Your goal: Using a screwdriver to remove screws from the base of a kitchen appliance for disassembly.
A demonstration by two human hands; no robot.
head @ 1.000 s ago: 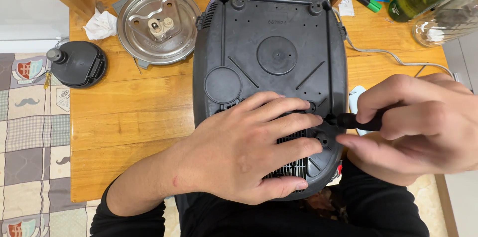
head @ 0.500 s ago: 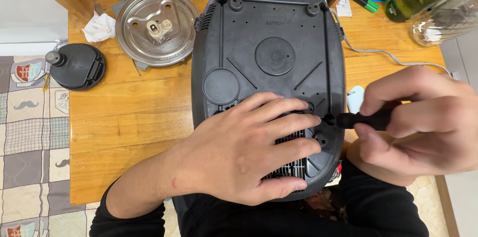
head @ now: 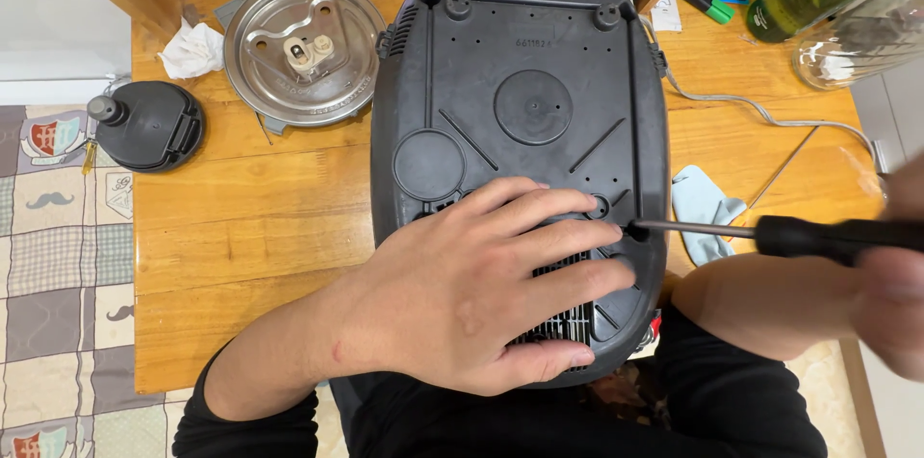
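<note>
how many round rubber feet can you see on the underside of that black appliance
2 clearly: one round foot at the far left corner of the black appliance base, one at the far right corner. The left hand covers the near end, so others may be hidden.

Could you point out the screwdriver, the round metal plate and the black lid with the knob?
screwdriver (head: 828,237): head view, on its black handle.
round metal plate (head: 337,83): head view, on its shiny right side.
black lid with the knob (head: 154,129): head view, on its flat top.
</note>
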